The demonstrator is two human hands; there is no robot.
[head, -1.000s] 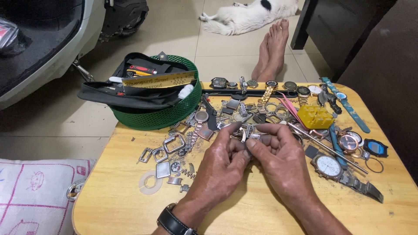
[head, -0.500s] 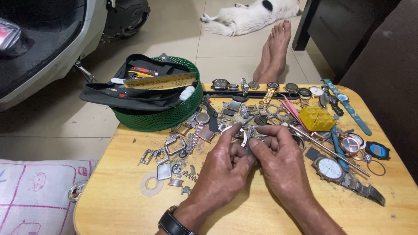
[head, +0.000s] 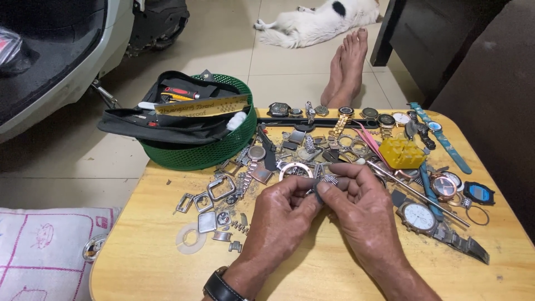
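- Worktop: pale wooden top with rounded corners, carrying a scatter of watch parts across its middle and far side.
- Green basket: round mesh basket at the far left edge of the worktop, with a black tool pouch draped over it.
- Left hand: over the centre of the worktop, back of the hand up, fingers curled inward, thumb and forefinger closed on the small metal piece; a dark wristwatch on the wrist.
- Right hand: just beside the left and touching it at the fingertips, forefinger stretched along the top, thumb pinching the same piece from below.
- Compared with half a second earlier, both hands sit a little nearer the person and tighter together; the pinch looks firmer, suggesting close fitting work on the piece.
- Yellow case holder: blocky, beyond the right hand.
- White-dial watch: lying flat, right of the right hand.
- Small metal piece: ribbed, silver, like a bracelet link, held between both hands above the worktop.
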